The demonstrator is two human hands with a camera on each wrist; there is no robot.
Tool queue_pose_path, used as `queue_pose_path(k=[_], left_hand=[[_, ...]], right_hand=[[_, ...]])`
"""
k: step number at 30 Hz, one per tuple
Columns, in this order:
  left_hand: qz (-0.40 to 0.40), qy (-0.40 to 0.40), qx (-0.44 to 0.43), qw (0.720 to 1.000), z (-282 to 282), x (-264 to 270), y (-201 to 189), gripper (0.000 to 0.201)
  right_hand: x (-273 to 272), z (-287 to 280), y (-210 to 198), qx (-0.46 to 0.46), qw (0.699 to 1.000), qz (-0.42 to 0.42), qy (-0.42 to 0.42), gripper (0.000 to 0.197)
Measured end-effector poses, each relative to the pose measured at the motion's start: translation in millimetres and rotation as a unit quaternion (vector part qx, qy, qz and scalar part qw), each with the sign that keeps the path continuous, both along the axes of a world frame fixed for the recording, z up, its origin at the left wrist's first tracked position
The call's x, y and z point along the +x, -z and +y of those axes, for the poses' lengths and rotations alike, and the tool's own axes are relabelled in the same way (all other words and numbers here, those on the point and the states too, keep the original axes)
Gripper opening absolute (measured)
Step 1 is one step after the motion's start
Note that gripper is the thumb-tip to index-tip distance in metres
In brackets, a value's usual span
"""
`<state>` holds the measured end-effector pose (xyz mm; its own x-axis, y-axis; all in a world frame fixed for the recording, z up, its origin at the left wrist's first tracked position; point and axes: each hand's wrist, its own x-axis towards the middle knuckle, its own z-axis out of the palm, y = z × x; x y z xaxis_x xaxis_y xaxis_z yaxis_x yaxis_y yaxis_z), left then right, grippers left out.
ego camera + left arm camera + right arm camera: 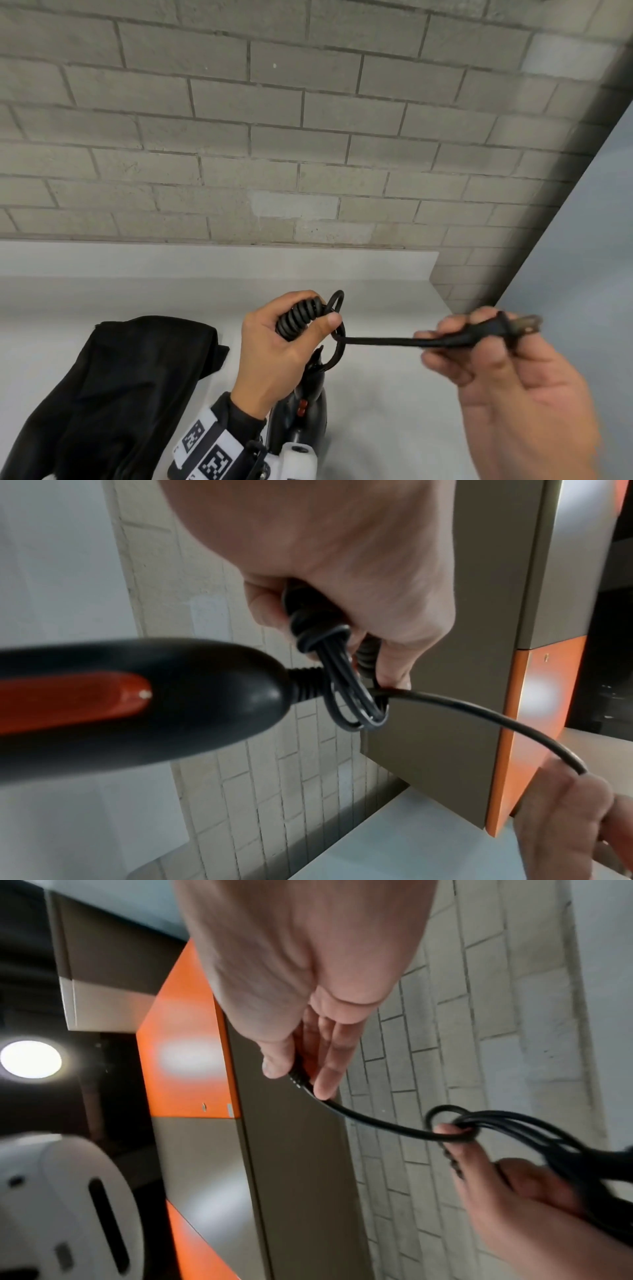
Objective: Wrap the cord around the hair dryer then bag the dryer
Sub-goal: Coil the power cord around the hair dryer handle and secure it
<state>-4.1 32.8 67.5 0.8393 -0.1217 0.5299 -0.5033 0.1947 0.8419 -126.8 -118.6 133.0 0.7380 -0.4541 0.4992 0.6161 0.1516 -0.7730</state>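
My left hand grips a tight bundle of the black cord, coiled and held above the white counter. The black hair dryer, with a red switch, hangs below that hand; in the left wrist view its handle fills the left side. Several loose cord loops stick out beside my thumb. A straight stretch of cord runs right to the plug, which my right hand pinches between thumb and fingers. The right wrist view shows the same pinch on the plug.
A black fabric bag lies crumpled on the white counter at the left, close to my left forearm. A grey brick wall rises behind the counter. A grey and orange cabinet panel stands at the right.
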Motion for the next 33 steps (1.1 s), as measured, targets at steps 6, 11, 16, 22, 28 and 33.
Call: queue_pose_path(k=[6,11,16,22,28,33], left_hand=[[-0.035,0.056,0.030,0.997,2,-7,0,0.023],[-0.073,0.070,0.061,0.993,3,-5,-2,0.038],[-0.059,0.057,0.061,0.995,6,-4,-7,0.040],[-0.034,0.073,0.071,0.994,8,-3,-5,0.052],[-0.003,0.065,0.042,0.997,7,-4,0,0.038],[0.011,0.061,0.010,0.998,4,-5,3,0.036]], right_hand=[[7,-31,-39,0.062,0.997,0.030,-0.019,0.016],[27,-34,-64,0.060,0.995,0.052,-0.055,0.019],[37,-30,-77,0.055,0.993,0.065,-0.087,0.016],[46,-28,-71,0.068,0.989,0.094,-0.090,0.017],[70,-38,-38,0.080,0.996,0.046,0.021,0.031],[91,-38,27,-0.040,0.987,0.115,0.103,0.021]])
